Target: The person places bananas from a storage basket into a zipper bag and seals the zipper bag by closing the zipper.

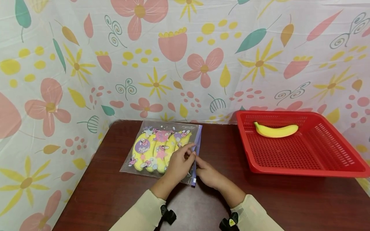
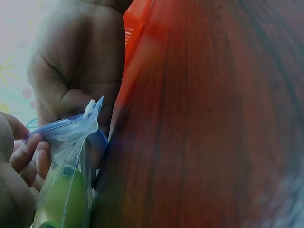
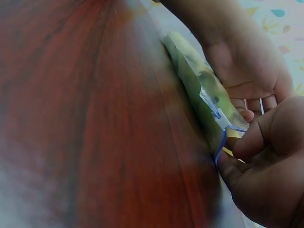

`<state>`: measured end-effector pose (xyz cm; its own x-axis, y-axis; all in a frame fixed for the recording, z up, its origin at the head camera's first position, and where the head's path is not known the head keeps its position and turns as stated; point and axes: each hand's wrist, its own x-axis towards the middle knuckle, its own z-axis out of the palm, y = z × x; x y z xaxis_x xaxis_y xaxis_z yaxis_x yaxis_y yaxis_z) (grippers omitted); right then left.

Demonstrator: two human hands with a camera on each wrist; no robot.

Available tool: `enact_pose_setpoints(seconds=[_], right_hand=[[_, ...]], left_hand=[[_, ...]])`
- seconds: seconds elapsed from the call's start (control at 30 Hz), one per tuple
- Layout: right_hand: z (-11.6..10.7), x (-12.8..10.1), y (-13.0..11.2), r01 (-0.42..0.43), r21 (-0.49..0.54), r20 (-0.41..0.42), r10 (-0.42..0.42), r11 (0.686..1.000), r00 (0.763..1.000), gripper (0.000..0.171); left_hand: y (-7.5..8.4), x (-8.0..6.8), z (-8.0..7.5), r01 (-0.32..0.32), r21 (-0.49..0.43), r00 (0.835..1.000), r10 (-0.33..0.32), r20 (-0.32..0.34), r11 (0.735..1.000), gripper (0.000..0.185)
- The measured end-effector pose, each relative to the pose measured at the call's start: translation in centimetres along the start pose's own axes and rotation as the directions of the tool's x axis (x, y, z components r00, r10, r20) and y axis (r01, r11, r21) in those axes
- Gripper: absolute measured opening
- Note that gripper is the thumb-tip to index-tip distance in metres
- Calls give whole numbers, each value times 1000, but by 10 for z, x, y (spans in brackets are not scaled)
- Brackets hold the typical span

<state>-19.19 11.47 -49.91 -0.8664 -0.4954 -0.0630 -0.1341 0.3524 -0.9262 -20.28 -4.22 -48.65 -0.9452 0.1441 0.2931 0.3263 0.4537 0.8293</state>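
Nearest, both hands meet at the blue zip edge of the bag (image 1: 162, 147): the left hand (image 1: 180, 163) has its fingers curled, pinching the strip; the right hand (image 1: 206, 173) pinches it just below. Bananas fill the bag, lying flat mid-tabletop (image 1: 115, 199). At 2 o'clock, well apart, a red basket (image 1: 318, 160) holds one banana (image 1: 276, 130)

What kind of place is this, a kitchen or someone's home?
Probably a makeshift recording corner, not a kitchen: a flowery cloth backdrop hangs round a dark wooden table bearing only a red basket and a zip bag of bananas.
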Motion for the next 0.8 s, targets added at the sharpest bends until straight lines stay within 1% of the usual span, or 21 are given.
enact_pose_setpoints(seconds=[0.17, 0.3, 0.4, 0.53, 0.63, 0.8], right_hand=[[0, 2, 1, 10, 5, 7, -10, 1000, 1000, 77], [1, 3, 1, 16, 56, -7, -15, 998, 1000, 75], [1, 3, 1, 21, 92, -38, -18, 996, 999, 70], [0, 2, -1, 36, 110, -64, -29, 993, 998, 66], [-2, 2, -4, 27, 105, -85, -19, 994, 996, 62], [-6, 1, -8, -18, 65, -174, 29, 998, 984, 52]], left_hand=[[0, 1, 0, 5, -4, 1000, -4, 7, 1000, 36], [-1, 1, 0, 7, -2, 1000, -7, 5, 1000, 36], [-1, 1, -1, 10, -4, 1000, -10, 8, 1000, 36], [-1, 1, -1, 20, -5, 1000, -20, 12, 1000, 36], [-2, 1, -1, 26, -6, 1000, -26, 11, 1000, 36], [-4, 1, 0, 31, -1, 999, -31, 15, 1000, 36]])
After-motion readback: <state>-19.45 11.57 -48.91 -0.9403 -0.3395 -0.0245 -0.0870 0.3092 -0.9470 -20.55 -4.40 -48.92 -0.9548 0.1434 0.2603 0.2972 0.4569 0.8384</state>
